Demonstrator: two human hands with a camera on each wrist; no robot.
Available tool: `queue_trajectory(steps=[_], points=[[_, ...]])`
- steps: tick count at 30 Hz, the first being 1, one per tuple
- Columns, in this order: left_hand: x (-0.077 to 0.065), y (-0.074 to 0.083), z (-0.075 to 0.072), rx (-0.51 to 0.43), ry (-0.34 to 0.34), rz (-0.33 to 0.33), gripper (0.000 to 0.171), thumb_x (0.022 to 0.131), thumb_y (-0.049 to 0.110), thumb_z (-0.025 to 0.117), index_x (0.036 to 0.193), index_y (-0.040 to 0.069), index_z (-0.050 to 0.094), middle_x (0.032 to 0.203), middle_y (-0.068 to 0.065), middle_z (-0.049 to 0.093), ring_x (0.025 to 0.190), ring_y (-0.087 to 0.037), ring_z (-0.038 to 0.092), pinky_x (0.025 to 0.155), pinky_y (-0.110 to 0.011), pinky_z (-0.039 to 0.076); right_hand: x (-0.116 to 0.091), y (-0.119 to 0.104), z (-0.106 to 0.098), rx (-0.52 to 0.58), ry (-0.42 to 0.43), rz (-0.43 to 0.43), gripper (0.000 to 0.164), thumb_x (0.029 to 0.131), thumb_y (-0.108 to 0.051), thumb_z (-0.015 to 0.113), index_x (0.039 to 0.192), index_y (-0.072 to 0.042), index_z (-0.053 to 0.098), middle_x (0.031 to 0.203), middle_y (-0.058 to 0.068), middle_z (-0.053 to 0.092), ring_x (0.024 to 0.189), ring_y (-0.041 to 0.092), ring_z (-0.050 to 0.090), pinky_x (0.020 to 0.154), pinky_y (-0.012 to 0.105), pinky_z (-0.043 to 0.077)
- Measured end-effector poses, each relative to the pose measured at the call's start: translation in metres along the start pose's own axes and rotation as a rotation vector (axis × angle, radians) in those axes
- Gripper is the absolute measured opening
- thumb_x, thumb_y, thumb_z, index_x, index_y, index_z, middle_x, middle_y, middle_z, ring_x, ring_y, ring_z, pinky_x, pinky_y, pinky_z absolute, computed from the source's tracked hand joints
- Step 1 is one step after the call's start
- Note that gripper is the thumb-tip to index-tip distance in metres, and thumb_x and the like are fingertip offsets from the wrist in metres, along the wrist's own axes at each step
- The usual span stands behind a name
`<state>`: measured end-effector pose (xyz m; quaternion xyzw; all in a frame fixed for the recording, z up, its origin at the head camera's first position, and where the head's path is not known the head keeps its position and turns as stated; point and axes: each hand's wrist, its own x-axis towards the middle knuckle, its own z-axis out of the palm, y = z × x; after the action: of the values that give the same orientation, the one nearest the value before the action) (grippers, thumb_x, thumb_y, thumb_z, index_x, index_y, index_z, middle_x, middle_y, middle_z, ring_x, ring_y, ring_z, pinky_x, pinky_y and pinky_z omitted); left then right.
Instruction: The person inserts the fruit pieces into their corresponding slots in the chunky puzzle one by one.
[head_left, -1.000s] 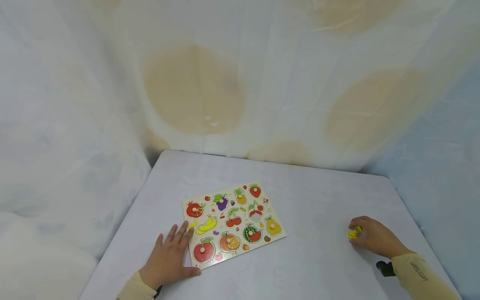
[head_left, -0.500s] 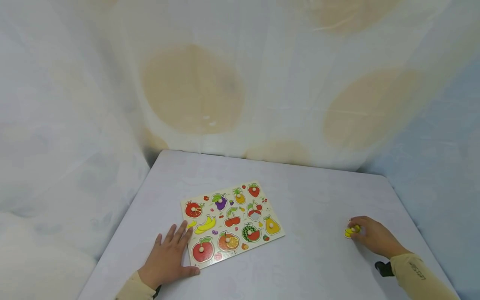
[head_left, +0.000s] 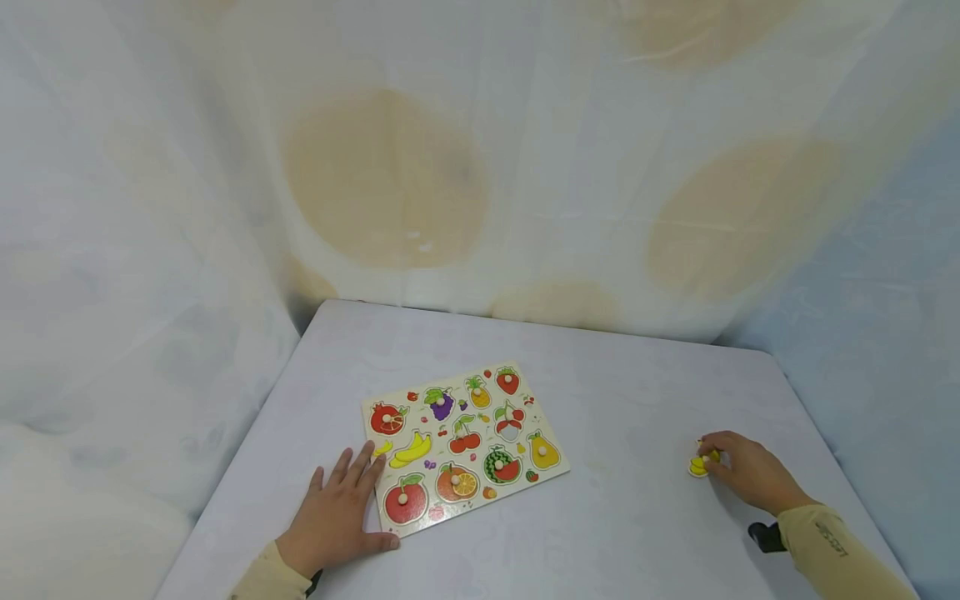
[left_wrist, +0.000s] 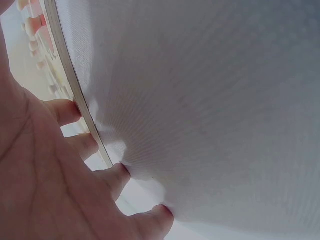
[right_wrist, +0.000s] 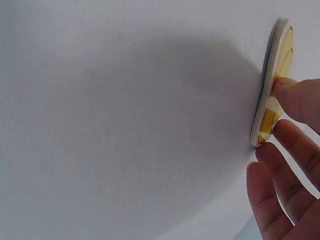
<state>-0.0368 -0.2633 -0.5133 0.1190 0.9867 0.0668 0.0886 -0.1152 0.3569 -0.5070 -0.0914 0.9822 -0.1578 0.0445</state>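
Note:
A wooden fruit peg puzzle board [head_left: 446,458] lies tilted on the table, left of centre in the head view. My left hand [head_left: 330,521] rests along its left edge, fingers spread; the left wrist view shows fingertips on the board's rim [left_wrist: 70,70] and others on the cloth. Far to the right, my right hand [head_left: 753,473] pinches a yellow banana puzzle piece [head_left: 699,467] between thumb and forefinger. Seen from the right wrist, that banana piece [right_wrist: 270,112] lies against the cloth, its knob hidden. The banana spot [head_left: 411,450] on the board shows no knob.
White cloth covers the table [head_left: 615,517]. Pale curtains with tan circles [head_left: 390,179] hang behind it, and more fabric [head_left: 885,333] hangs along both sides. Knobbed fruit pieces, such as the apple [head_left: 412,504] and pear [head_left: 546,454], sit in the board.
My right hand has shifted slightly left, and the banana piece has tipped flatter onto the table, showing more of its face. The left hand stays on the board.

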Motion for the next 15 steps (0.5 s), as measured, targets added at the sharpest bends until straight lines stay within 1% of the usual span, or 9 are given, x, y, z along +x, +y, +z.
queue_trajectory(steps=[5,8,11,15], points=[[0.000,0.000,0.000,-0.003,0.001,0.003,0.119,0.062,0.080,0.072,0.152,0.009,0.040,0.161,-0.015,0.027,0.144,-0.045,0.023,0.104,-0.077,0.019,0.003,-0.001,-0.001,-0.040,0.005,-0.001,0.021,0.087,-0.009,0.076,0.107,-0.006,0.068,0.120,0.021,0.064,0.112,0.045,0.059,0.089,0.060,0.048],[0.000,0.000,0.000,-0.004,0.002,0.003,0.119,0.062,0.080,0.072,0.152,0.009,0.040,0.161,-0.015,0.027,0.144,-0.045,0.023,0.104,-0.077,0.019,0.006,-0.005,-0.002,-0.065,0.019,-0.012,0.024,0.088,-0.011,0.077,0.110,-0.006,0.068,0.118,0.018,0.065,0.110,0.042,0.061,0.087,0.058,0.050],[0.000,0.001,-0.001,-0.008,0.003,0.003,0.118,0.062,0.079,0.073,0.152,0.009,0.041,0.161,-0.015,0.027,0.144,-0.045,0.023,0.104,-0.077,0.018,0.011,-0.015,-0.004,-0.092,0.034,-0.043,0.024,0.087,-0.011,0.077,0.109,-0.007,0.068,0.117,0.016,0.066,0.106,0.039,0.063,0.084,0.056,0.052],[0.000,0.001,-0.001,-0.007,0.004,0.004,0.118,0.062,0.079,0.073,0.152,0.009,0.041,0.161,-0.015,0.027,0.144,-0.045,0.023,0.104,-0.077,0.019,0.019,-0.037,-0.006,-0.133,0.050,-0.079,0.020,0.086,-0.010,0.078,0.104,-0.011,0.069,0.120,0.015,0.065,0.106,0.037,0.064,0.084,0.054,0.053]])
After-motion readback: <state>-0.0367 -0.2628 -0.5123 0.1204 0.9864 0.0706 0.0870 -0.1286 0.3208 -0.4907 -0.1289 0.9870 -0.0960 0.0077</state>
